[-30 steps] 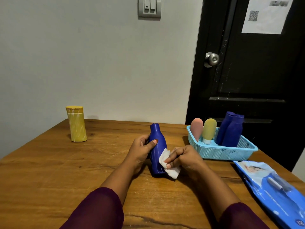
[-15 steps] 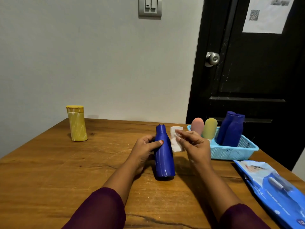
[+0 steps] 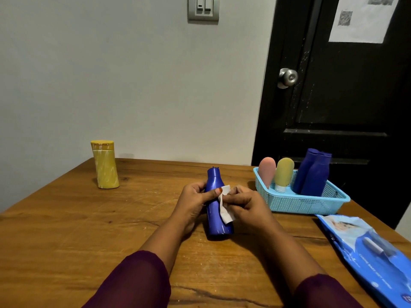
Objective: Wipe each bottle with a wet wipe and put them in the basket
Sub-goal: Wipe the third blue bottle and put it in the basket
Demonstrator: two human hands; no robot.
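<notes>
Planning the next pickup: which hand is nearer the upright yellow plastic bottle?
Left. The left hand, gripping the dark blue plastic bottle, lies toward the yellow plastic bottle; the right hand, pinching the white wet wipe, is farther off.

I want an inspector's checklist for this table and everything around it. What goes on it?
Surface: wooden table, scratched.
Job's things: blue bottle held upright mid-table, wipe against it; yellow bottle standing far left; basket at right holding pink tube, yellow tube and pair of blue bottles.
Clutter: pack of wipes at the right edge.
Hands: left hand grips the blue bottle; right hand pinches the wipe.
Cables: nothing seen.
Surroundings: grey wall with light switch; black door with knob and a paper sheet.
</notes>
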